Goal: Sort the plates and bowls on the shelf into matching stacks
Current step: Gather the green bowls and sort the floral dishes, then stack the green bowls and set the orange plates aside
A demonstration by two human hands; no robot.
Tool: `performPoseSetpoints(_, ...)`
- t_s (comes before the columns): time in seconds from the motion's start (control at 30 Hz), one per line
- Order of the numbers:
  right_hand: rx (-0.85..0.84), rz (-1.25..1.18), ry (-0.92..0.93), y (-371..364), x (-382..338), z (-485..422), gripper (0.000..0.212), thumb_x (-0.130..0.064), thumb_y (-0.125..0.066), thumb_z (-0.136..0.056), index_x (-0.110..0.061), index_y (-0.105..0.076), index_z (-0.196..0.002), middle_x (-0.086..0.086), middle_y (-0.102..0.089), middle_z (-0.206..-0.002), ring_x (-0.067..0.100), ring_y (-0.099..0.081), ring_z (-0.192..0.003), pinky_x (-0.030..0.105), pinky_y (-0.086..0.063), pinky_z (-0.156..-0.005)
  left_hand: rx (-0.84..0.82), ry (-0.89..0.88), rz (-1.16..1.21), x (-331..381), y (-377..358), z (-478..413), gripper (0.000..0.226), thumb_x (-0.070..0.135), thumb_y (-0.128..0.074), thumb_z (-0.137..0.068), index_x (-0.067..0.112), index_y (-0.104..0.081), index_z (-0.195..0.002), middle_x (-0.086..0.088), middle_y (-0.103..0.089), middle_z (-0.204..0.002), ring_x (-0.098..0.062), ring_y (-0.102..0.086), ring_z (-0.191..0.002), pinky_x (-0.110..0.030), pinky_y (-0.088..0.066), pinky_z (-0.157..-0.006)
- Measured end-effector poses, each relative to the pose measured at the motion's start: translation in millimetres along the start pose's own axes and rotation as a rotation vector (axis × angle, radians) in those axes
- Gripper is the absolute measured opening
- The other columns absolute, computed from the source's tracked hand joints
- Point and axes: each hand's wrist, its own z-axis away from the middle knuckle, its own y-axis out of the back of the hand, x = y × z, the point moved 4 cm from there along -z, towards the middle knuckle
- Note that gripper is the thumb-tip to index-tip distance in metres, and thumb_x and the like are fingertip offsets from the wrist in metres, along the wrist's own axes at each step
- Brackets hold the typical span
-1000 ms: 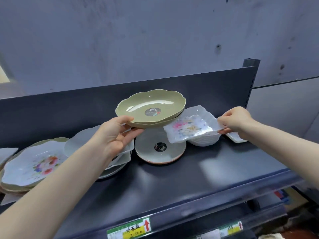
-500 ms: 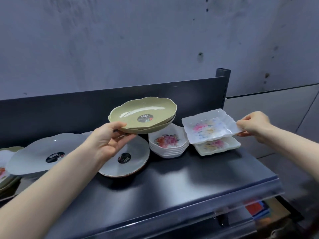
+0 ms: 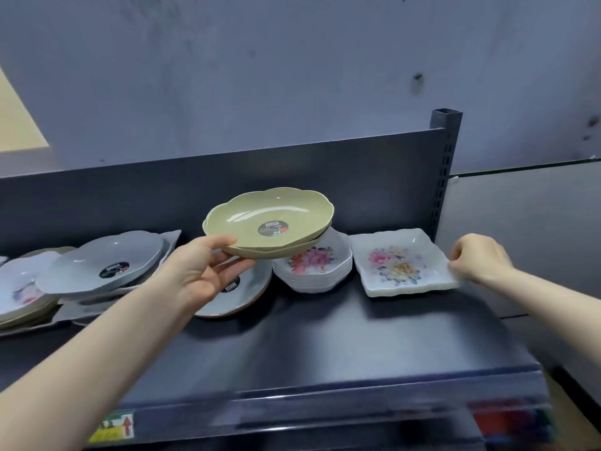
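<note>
My left hand [image 3: 201, 271] grips the near rim of two stacked green scalloped bowls [image 3: 270, 222] and holds them in the air above the shelf. Under them lies a grey plate [image 3: 250, 288] with a black sticker. A stack of several white floral bowls [image 3: 312, 268] stands to its right. At the right end, a square white floral plate [image 3: 403, 263] lies on top of another like it. My right hand [image 3: 478, 258] has its curled fingers on that plate's right edge.
The dark shelf [image 3: 325, 340] has a back panel [image 3: 357, 177] and an upright post [image 3: 445, 151] at the right. On the left sit a grey scalloped bowl [image 3: 100, 262] and floral plates [image 3: 19, 288]. A price label [image 3: 112, 426] is on the front edge.
My right hand carried the square floral plate to the right and lowered it onto the matching square plate. My left hand kept the green bowls raised.
</note>
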Motion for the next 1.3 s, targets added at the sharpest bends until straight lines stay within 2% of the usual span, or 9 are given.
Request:
performPoseSetpoints(0.2, 0.089, 0.146, 0.192, 5, -13, -4, 0.016, 0.004, -0.052, -0.073, -0.009, -0.059, -0.066, 0.016, -0.066, -0.083, 0.035, -0.053, -0.072, 0.034, -0.046, -0.061, 0.056, -0.007, 0.013, -8, 4, 12, 0.011, -0.005, -0.053, -0.087, 0.002, -0.057, -0.094, -0.017, -0.063, -0.085, -0.028, -0.065, -0.077, -0.034, -0.056, -0.042)
performPoseSetpoints(0.3, 0.167, -0.082, 0.292, 12, -48, 11, 0.018, -0.001, -0.056, -0.078, -0.008, -0.073, -0.080, 0.011, -0.073, -0.087, 0.033, -0.062, -0.079, 0.036, -0.051, -0.071, 0.076, -0.017, 0.016, -8, 10, 17, 0.011, -0.006, -0.052, -0.087, 0.003, -0.057, -0.092, -0.018, -0.062, -0.087, -0.030, -0.064, -0.078, -0.034, -0.056, -0.042)
performPoseSetpoints(0.43, -0.340, -0.774, 0.144, -10, -114, 43, 0.019, -0.013, -0.061, -0.088, 0.003, -0.072, -0.088, 0.015, -0.073, -0.077, 0.021, -0.067, -0.061, 0.031, -0.059, -0.065, 0.109, -0.037, 0.021, -15, 17, 23, 0.013, -0.008, -0.050, -0.087, 0.003, -0.056, -0.089, -0.018, -0.060, -0.090, -0.032, -0.063, -0.079, -0.038, -0.058, -0.048)
performPoseSetpoints(0.57, -0.748, -1.062, 0.012, -27, -167, 78, 0.042, -0.038, -0.058, -0.094, 0.003, -0.062, -0.100, 0.022, -0.073, -0.088, 0.029, -0.074, -0.072, 0.030, -0.062, -0.061, 0.106, -0.062, 0.017, -24, 29, 30, 0.021, -0.010, -0.048, -0.086, 0.007, -0.057, -0.094, -0.015, -0.061, -0.088, -0.029, -0.064, -0.073, -0.035, -0.059, -0.048)
performPoseSetpoints(0.8, -0.858, -1.174, 0.007, -50, -218, 101, 0.035, -0.032, -0.054, -0.096, 0.001, -0.066, -0.102, 0.015, -0.077, -0.081, 0.023, -0.076, -0.070, 0.024, -0.059, -0.051, 0.088, -0.086, 0.003, -10, 77, 38, 0.021, -0.008, -0.050, -0.085, 0.009, -0.061, -0.092, -0.013, -0.065, -0.088, -0.024, -0.066, -0.065, -0.032, -0.059, -0.050)
performPoseSetpoints(0.97, -0.860, -1.149, 0.092, -56, -268, 116, 0.026, -0.029, -0.063, -0.091, -0.004, -0.070, -0.095, 0.013, -0.076, -0.078, 0.023, -0.075, -0.067, 0.028, -0.061, -0.057, 0.080, -0.099, 0.031, 16, 118, 33, 0.018, -0.009, -0.049, -0.087, 0.007, -0.057, -0.091, -0.015, -0.061, -0.085, -0.026, -0.062, -0.071, -0.034, -0.059, -0.050)
performPoseSetpoints(1.07, -0.704, -1.067, 0.117, -59, -288, 120, 0.032, -0.025, -0.055, -0.096, 0.004, -0.066, -0.089, 0.016, -0.074, -0.069, 0.022, -0.073, -0.057, 0.025, -0.058, -0.048, 0.087, -0.096, 0.056, 41, 144, 27, 0.014, -0.008, -0.049, -0.088, 0.004, -0.055, -0.091, -0.017, -0.059, -0.085, -0.028, -0.061, -0.075, -0.034, -0.058, -0.045)
performPoseSetpoints(1.2, -0.364, -0.484, 0.241, -74, -291, 130, 0.020, -0.002, -0.056, -0.083, 0.002, -0.066, -0.067, 0.014, -0.070, -0.061, 0.018, -0.062, -0.040, 0.023, -0.055, -0.043, 0.085, -0.144, 0.039, 77, 181, 16, 0.010, -0.006, -0.050, -0.089, 0.003, -0.054, -0.091, -0.017, -0.058, -0.087, -0.028, -0.062, -0.073, -0.034, -0.059, -0.047)
performPoseSetpoints(1.3, -0.227, -0.041, 0.261, -94, -284, 138, 0.030, -0.017, -0.058, -0.080, -0.012, -0.056, -0.050, 0.006, -0.067, -0.053, 0.020, -0.062, -0.044, 0.025, -0.053, -0.048, 0.042, -0.165, 0.019, 96, 205, 6, 0.011, -0.005, -0.050, -0.089, 0.004, -0.055, -0.090, -0.016, -0.059, -0.087, -0.029, -0.062, -0.075, -0.032, -0.058, -0.046)
